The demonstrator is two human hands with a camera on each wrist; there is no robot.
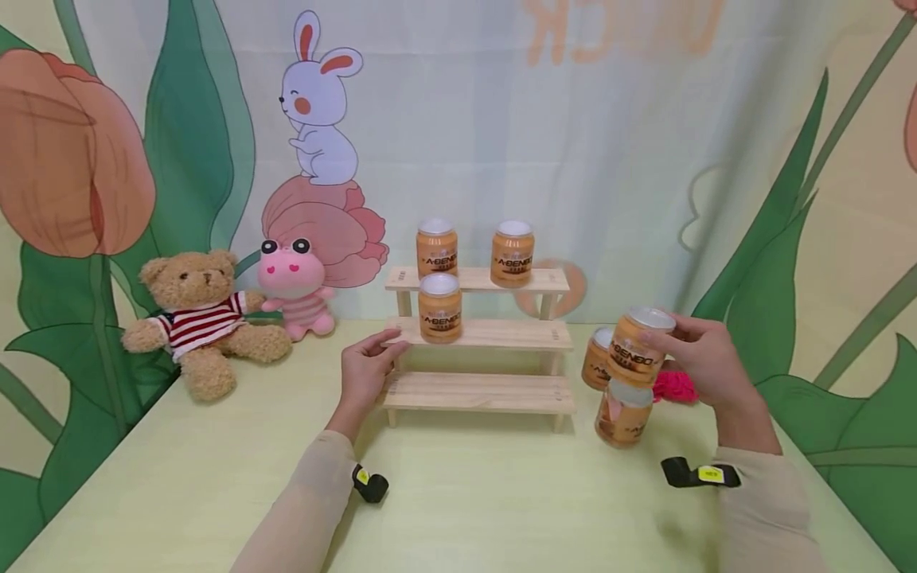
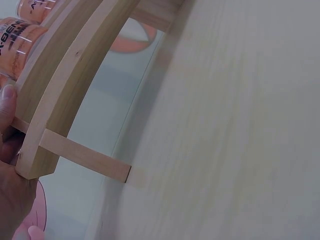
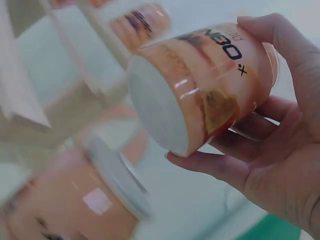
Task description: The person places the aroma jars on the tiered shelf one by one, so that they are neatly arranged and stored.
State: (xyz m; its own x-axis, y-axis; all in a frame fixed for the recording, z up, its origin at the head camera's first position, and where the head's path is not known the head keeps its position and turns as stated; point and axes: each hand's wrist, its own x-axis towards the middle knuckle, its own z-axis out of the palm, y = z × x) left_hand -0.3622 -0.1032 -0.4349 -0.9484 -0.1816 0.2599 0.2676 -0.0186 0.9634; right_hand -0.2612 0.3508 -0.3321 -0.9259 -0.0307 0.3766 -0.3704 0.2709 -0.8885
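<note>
My right hand [image 1: 709, 362] grips an orange can [image 1: 634, 354] with a silver lid by its side. It is held up, overlapping the lid of a second can [image 1: 622, 422] standing on the table. In the right wrist view, the held can [image 3: 200, 95] is tilted with its pale base toward the camera, thumb and fingers around it. My left hand [image 1: 367, 368] pinches the left end of a three-tier wooden display stand [image 1: 494, 390] at its middle shelf. On that shelf, near the left, stands a can [image 1: 440, 310]; two more cans [image 1: 437, 253] stand on the top shelf.
Behind the held can is another can [image 1: 596, 362] on the table, with a bright pink crumpled item [image 1: 677, 387] nearby. A teddy bear [image 1: 200, 318] and a pink plush toy [image 1: 294, 278] sit at the back left. A printed curtain [image 1: 458, 119] hangs behind the table [image 1: 494, 501].
</note>
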